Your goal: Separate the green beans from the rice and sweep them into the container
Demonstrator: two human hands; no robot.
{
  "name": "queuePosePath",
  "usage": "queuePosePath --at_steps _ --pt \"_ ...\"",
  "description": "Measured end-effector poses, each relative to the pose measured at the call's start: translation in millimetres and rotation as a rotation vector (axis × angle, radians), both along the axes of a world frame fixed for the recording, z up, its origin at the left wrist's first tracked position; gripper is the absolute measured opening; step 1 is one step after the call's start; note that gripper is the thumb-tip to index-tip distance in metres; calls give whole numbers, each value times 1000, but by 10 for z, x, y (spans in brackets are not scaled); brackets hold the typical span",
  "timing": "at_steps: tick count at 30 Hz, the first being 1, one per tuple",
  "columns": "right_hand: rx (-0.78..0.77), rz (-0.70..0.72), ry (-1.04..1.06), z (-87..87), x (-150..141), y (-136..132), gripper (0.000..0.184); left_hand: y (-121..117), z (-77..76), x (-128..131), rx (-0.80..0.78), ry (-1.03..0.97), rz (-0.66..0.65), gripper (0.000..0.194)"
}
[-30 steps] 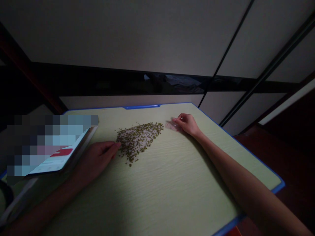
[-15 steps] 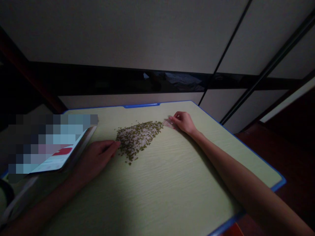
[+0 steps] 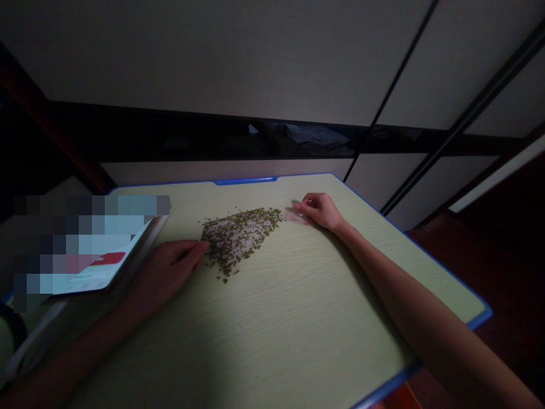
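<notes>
A flat pile of small green beans mixed with white grains (image 3: pixel 240 236) lies on the pale table (image 3: pixel 289 307). At the pile's left edge is my left hand (image 3: pixel 176 261), its fingers closed and their tips touching the outermost beans. Whatever they pinch, if anything, is too small to tell. Beyond the right end of the pile my right hand (image 3: pixel 321 210) is closed in a pinch, its thumb and forefinger together. Beside and partly under it lies a small pale, see-through piece (image 3: pixel 293 216) with reddish marks. I cannot tell whether the fingers grip it.
A lit screen (image 3: pixel 100 272), partly blurred out, stands at the left of the table, close to my left forearm. A blue rim (image 3: pixel 434 264) edges the table, with a raised blue strip (image 3: pixel 246 182) at the far side. Cabinet doors (image 3: pixel 238 68) rise behind.
Both hands have stayed almost in place, still pinched. The view has shifted very slightly, and the pile looks much the same.
</notes>
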State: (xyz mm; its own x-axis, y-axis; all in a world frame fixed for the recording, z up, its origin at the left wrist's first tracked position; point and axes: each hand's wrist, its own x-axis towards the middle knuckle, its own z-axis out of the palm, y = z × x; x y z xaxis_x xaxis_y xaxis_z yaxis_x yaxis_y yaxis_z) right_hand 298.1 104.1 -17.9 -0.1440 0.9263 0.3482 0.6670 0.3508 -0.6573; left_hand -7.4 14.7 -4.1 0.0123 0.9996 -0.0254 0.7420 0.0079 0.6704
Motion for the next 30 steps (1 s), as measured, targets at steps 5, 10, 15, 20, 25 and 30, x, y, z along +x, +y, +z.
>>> queuePosePath --at_steps 5,10,15,20,25,30 --pt "-37 44 35 -2 30 -29 39 -3 8 2 22 9 -3 43" --pt "-50 27 4 16 4 -63 36 -13 23 9 20 6 -4 42" --pt "-24 -32 -30 6 -35 -60 34 -2 24 26 4 5 -4 43" --pt "-5 -55 -41 -11 -80 -52 33 -9 26 16 20 6 -11 43" --pt "8 -85 -58 -13 -138 -51 35 -25 37 19 26 9 -10 43" --pt "31 -71 -63 0 -168 -43 37 -30 60 34 2 8 1 42"
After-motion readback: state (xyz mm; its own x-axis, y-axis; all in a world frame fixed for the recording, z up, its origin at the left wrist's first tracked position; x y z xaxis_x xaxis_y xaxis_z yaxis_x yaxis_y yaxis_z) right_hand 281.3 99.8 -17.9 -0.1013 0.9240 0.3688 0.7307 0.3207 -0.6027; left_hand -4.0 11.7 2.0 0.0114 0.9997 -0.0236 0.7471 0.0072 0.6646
